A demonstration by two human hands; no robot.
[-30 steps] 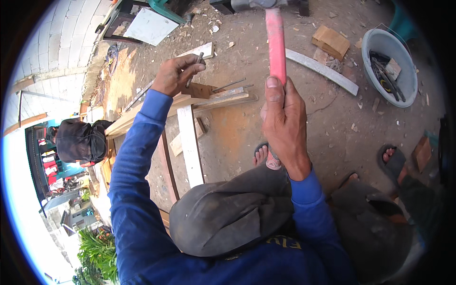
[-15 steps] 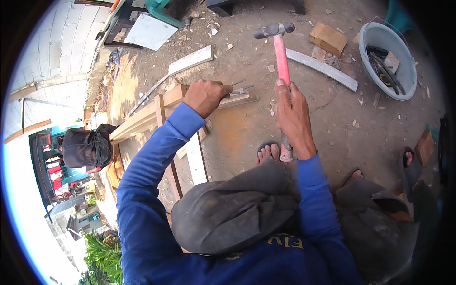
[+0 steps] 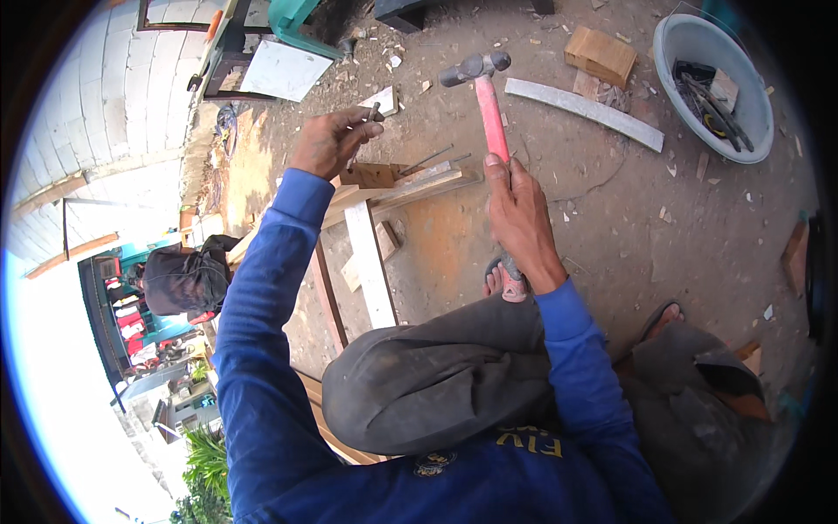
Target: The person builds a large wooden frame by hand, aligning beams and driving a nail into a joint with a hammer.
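My left hand [image 3: 333,140] is closed around a slim dark metal piece [image 3: 374,112], held upright between fingers and thumb just over the stacked wooden boards [image 3: 426,183]. Thin metal rods [image 3: 423,161] lie on the boards beside it. In my right hand [image 3: 520,223] is a hammer [image 3: 491,113] with a pink handle and dark metal head, held head-up to the right of the boards. A white plank [image 3: 374,266] runs beneath the boards toward my bent knee.
A pale bucket [image 3: 672,44] of tools stands at upper right, beside a wood block [image 3: 602,54] and a long pale strip [image 3: 583,112]. A white panel [image 3: 284,70] leans near teal plastic furniture [image 3: 292,17]. A dark cloth bundle [image 3: 183,279] sits left, near a block wall [image 3: 105,105].
My left hand dipped to the rods, then rose back with the metal piece upright. The hammer head came down into full view and moved left. Another person's sandalled foot at right has left view.
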